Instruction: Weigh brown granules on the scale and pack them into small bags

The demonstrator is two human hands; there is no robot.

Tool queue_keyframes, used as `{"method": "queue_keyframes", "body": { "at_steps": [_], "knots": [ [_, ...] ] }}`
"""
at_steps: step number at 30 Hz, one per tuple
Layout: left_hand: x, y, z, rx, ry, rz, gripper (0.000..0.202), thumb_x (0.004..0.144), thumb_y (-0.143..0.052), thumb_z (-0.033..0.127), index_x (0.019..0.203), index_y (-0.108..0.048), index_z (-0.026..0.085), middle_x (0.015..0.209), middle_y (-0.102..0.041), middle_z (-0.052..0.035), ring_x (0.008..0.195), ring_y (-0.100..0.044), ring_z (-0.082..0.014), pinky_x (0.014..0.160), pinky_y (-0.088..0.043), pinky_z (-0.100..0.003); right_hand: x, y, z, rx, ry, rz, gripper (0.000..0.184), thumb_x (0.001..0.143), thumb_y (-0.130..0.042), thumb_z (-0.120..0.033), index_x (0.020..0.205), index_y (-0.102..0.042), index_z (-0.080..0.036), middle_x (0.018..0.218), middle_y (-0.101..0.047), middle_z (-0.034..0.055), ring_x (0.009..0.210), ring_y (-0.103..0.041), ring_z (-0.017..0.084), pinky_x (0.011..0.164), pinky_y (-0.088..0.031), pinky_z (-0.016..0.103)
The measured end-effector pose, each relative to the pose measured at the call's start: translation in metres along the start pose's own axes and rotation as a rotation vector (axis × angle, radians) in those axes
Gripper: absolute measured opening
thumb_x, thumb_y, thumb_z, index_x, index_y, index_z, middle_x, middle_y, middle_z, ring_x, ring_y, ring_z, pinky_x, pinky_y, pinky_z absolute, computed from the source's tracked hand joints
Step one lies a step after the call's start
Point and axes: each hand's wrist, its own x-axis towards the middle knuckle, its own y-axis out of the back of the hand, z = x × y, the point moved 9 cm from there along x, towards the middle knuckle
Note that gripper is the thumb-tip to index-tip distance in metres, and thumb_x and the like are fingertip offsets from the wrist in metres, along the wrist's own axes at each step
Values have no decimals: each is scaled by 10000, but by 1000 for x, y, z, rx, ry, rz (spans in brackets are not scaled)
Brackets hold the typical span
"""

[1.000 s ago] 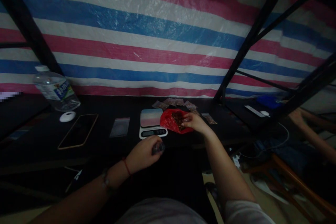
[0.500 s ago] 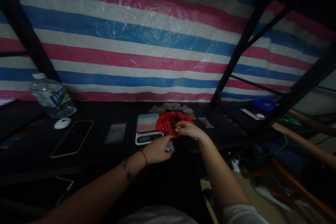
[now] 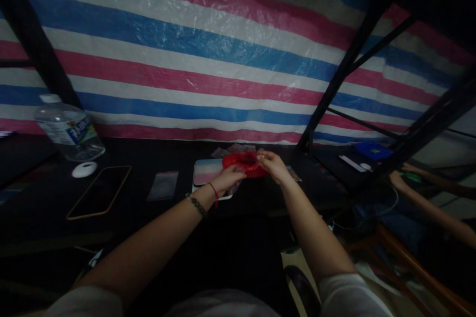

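Observation:
A red plastic bag (image 3: 245, 162) is between my hands, its mouth turned up; its contents are hard to see now. My left hand (image 3: 227, 179) pinches the near left rim, and a bit of clear plastic bag (image 3: 234, 189) shows under its fingers. My right hand (image 3: 273, 164) is closed on the right rim. Just left of the red bag lies a flat kitchen scale (image 3: 204, 173), partly covered by my left hand. Behind the red bag are several small clear bags (image 3: 238, 148) with contents, and another small filled bag (image 3: 293, 174) is partly hidden by my right wrist.
On the black table lie a flat clear zip bag (image 3: 163, 185), a phone (image 3: 100, 192), a white rounded object (image 3: 85, 169) and a large water bottle (image 3: 70, 131). Black frame posts (image 3: 330, 94) and striped sheeting (image 3: 193, 79) bound the back. Another person's arms (image 3: 427, 203) are at the right.
My right hand has come out of the red bag's brown contents and taken the right rim. My left hand has moved up onto the near rim, and the bag's mouth has narrowed.

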Motion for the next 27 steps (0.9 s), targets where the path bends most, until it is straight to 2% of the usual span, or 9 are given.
{"method": "queue_keyframes", "body": {
  "at_steps": [2,4,9,11,14,17,20,23,27],
  "knots": [
    [2,10,11,-1,-35,78,240,728,-571,239,941,-584,130,598,-474,49,450,-382,-48,429,-258,-175,2,11,-15,23,56,70,525,639,-745,-477,1031,-617,-153,921,-694,70,809,-664,169,764,-519,293],
    [-1,13,15,28,-56,74,268,735,-575,251,976,-591,135,606,-503,38,467,-415,-57,437,-285,-174,-4,15,-20,-42,39,33,507,667,-727,-477,1047,-616,-161,951,-692,71,830,-661,166,753,-522,281],
    [-26,-9,-2,221,-2,-190,290,740,-613,323,969,-636,147,666,-584,5,553,-518,-94,491,-383,-191,-40,3,19,-402,-271,-326,431,700,-726,-414,1052,-622,-189,992,-689,74,824,-654,172,608,-514,233],
    [-33,-9,0,336,-16,-196,305,720,-633,308,986,-646,159,741,-630,-12,628,-564,-118,556,-434,-212,-41,1,23,-417,-230,-319,471,683,-737,-339,1097,-582,-177,957,-689,71,774,-651,166,576,-500,230],
    [-33,4,24,520,-133,-75,350,696,-637,254,1036,-650,172,894,-676,-40,785,-613,-171,694,-482,-259,-29,-8,20,-478,-68,-258,447,653,-739,-260,1054,-575,-147,899,-687,54,747,-650,163,620,-502,249],
    [-24,22,48,684,-217,28,388,691,-621,226,1075,-648,181,989,-686,-57,861,-628,-212,777,-483,-296,-14,-18,22,-845,45,-227,279,697,-705,-235,955,-636,-155,885,-698,42,793,-655,165,711,-498,257],
    [-7,38,56,831,-209,96,396,659,-638,220,1052,-657,179,990,-688,-81,875,-636,-244,774,-478,-313,0,-18,22,-1120,78,-145,239,731,-650,-156,969,-671,-146,954,-701,96,906,-650,208,814,-478,292],
    [14,39,44,922,-125,41,371,624,-686,270,982,-673,174,927,-692,-100,830,-641,-264,726,-472,-322,10,-17,21,-1190,96,-97,322,753,-591,-90,1067,-656,-111,1052,-681,163,1020,-620,247,920,-430,343],
    [44,27,23,923,-53,-38,284,552,-747,278,804,-680,165,782,-681,-100,766,-634,-262,677,-457,-307,19,-22,26,-1238,90,-155,290,753,-596,-79,1023,-692,-123,994,-707,165,946,-649,249,876,-449,326]
  ]
}}
